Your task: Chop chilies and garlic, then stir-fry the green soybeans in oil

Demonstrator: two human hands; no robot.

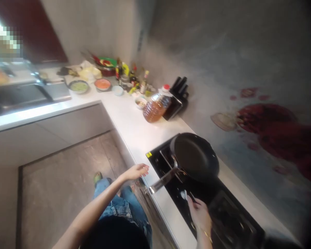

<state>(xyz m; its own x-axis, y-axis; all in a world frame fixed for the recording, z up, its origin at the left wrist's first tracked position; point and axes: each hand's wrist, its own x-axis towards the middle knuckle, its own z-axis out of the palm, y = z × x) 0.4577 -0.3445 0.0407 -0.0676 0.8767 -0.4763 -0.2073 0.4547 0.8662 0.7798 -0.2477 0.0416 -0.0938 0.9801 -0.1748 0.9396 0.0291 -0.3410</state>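
A black frying pan [194, 155] rests on the far burner of the black gas stove [220, 197], its metal handle [162, 181] jutting over the white counter edge. My left hand [138, 171] hovers just beside the end of that handle, not touching it, with loosely bent fingers and nothing visible in them. Over the near front part of the stove is my right hand [199, 211], wearing a bracelet. Its fingers are closed around a small, blurred item with a pale part [184, 195] and a dark part, whose kind I cannot make out.
A large oil bottle [155, 107] with a red cap and a knife block [176, 100] stand beyond the stove. Farther back are a bowl of green food [78, 86], a bowl of orange food [102, 84] and several sauce bottles [133, 76]. A sink [18, 95] lies left.
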